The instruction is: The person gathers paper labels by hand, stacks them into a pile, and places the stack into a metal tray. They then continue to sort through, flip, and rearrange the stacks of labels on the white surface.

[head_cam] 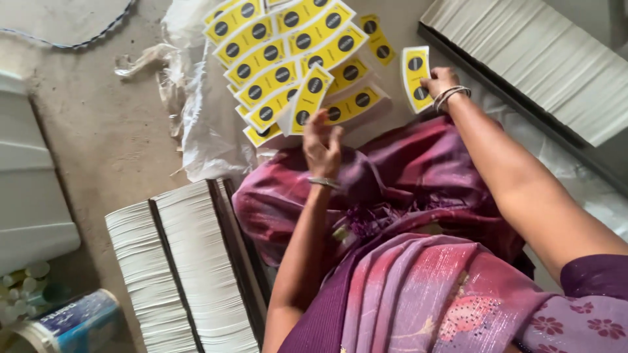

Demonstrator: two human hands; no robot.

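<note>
So the floor (pixel 104 131) is bare grey concrete, kinda dusty. Around 12 o'clock a crumpled white plastic sheet (pixel 206 131) is spread on it, and rows of yellow labels (pixel 288 49) with dark round spots lie fanned out on top, overlapping each other. At 7 o'clock there's a thick stack of white cards (pixel 190 268) sitting on edge, split by dark dividers. Another white stack (pixel 536 59) runs across 1 to 2 o'clock. At 9 o'clock a white plastic bin (pixel 29 189) stands on the floor, and a blue-and-white can (pixel 75 323) lies at 8 o'clock, near the corner.
</note>
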